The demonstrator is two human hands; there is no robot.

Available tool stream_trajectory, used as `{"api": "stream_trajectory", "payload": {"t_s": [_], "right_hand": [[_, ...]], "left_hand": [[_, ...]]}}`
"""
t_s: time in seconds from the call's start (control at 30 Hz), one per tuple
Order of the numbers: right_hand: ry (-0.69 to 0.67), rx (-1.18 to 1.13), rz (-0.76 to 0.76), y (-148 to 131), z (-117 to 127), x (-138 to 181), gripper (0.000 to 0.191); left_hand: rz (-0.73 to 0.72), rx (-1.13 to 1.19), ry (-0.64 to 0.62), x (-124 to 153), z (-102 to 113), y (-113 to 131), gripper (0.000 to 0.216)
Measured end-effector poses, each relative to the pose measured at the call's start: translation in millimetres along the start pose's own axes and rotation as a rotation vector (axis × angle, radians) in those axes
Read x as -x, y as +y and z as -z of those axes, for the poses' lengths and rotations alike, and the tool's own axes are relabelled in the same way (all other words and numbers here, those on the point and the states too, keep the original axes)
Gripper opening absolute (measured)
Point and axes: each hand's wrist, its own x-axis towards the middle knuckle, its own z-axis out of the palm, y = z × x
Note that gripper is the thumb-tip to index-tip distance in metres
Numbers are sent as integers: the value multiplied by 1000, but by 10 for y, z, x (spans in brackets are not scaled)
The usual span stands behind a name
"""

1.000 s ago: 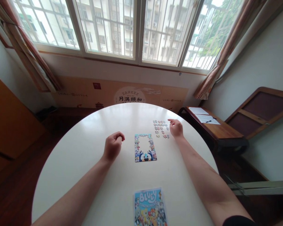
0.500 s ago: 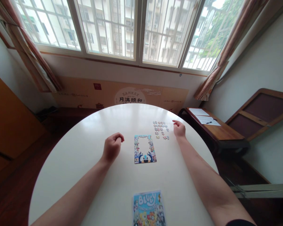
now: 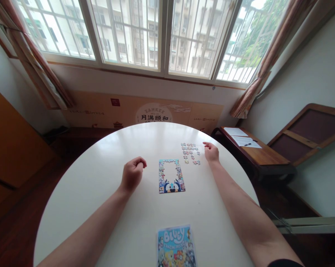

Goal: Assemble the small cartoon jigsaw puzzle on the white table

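A partly assembled jigsaw puzzle [image 3: 172, 187] lies flat in the middle of the table, its border joined around a bare centre, with a dark blue cartoon dog's face along the bottom. Loose puzzle pieces [image 3: 188, 148] sit in rough rows beyond its upper right corner. My left hand [image 3: 133, 172] rests as a loose fist left of the puzzle, apart from it, with nothing visible in it. Just right of the loose pieces is my right hand [image 3: 212, 152], index finger stretched toward them and the other fingers curled. I see no piece in it.
A Bluey picture sheet [image 3: 176, 246] lies at the near edge of the round white table [image 3: 106, 215]. To the right, a low wooden table [image 3: 267, 154] carries papers [image 3: 243, 142] and a pen [image 3: 248, 144]. Barred windows and a printed cardboard panel [image 3: 100, 107] are beyond.
My right hand has shifted very slightly left, toward the loose pieces. My left hand, the puzzle and the picture sheet look unmoved.
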Motion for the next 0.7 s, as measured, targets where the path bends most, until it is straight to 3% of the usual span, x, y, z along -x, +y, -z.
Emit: {"api": "stream_trajectory", "payload": {"t_s": [0.7], "right_hand": [[-4,110,96,12,-14,7,43]], "left_hand": [[15,13,9,11,2,16,16]]}}
